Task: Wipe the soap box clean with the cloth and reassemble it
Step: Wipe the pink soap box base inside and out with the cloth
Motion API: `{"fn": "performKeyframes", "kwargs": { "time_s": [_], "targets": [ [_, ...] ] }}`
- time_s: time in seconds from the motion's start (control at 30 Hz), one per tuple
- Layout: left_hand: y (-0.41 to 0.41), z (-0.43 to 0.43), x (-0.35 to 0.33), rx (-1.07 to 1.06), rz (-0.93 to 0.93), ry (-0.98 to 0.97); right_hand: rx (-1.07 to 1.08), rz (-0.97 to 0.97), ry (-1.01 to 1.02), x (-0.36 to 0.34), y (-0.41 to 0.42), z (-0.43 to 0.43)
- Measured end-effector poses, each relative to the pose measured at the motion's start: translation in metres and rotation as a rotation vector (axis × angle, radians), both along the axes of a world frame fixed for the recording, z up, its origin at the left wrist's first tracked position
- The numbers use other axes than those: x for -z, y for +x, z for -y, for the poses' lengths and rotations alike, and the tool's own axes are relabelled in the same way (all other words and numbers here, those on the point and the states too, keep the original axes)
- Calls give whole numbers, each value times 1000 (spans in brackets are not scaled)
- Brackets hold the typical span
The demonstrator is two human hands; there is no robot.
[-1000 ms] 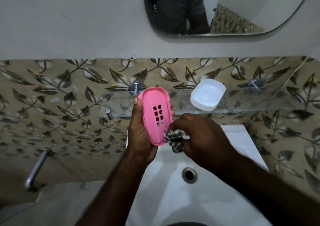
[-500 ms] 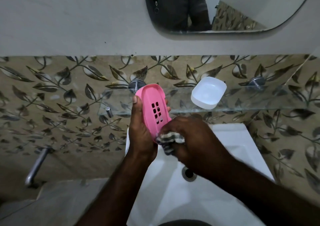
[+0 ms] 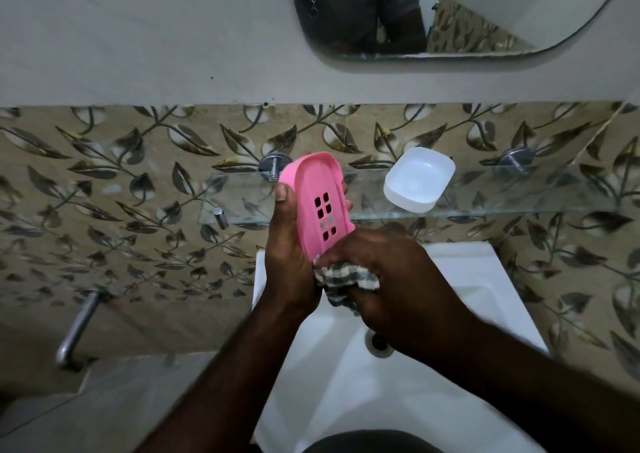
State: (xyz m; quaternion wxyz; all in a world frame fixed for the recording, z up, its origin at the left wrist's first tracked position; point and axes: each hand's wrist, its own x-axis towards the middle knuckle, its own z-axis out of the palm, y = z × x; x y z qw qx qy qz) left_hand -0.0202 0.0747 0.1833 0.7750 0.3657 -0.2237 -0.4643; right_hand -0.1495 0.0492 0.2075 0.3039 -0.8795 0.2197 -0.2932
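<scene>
Right hand [image 3: 391, 279], bunched round the checked cloth [image 3: 346, 279], has slid over the bottom end of the pink drainer tray [image 3: 317, 192] gripped by left hand [image 3: 287, 262] above the sink [image 3: 467, 279], so wiping's ongoing; white base [image 3: 419, 178] waits on glass shelf [image 3: 519, 203].

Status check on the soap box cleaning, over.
Left hand grips pink tray. Right hand presses checked cloth at its lower end. White base sits on glass shelf. Nothing in the way.

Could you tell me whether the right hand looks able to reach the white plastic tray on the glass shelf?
Probably yes: the white plastic tray sits unobstructed on the glass shelf, though the right hand is busy gripping the checked cloth.
</scene>
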Motion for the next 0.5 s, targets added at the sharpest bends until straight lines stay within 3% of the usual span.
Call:
{"fn": "performKeyframes", "kwargs": {
  "time_s": [0.03,0.1,0.17,0.33,0.4,0.5],
  "targets": [
    [-1,0,1,0,-17,23,22,-67,-200,2,-3,0],
    [1,0,3,1,-39,57,67,-158,-394,4,-6,2],
    [2,2,3,0,-54,70,114,-189,-385,4,-8,5],
    [-3,0,-3,-48,-1,31,10,-67,67,-6,-2,1],
    [-4,0,-3,-75,8,8,2,-56,7,-5,1,-2],
    [-3,-3,3,-113,29,42,35,-175,-313,9,-2,0]
  ]
}}
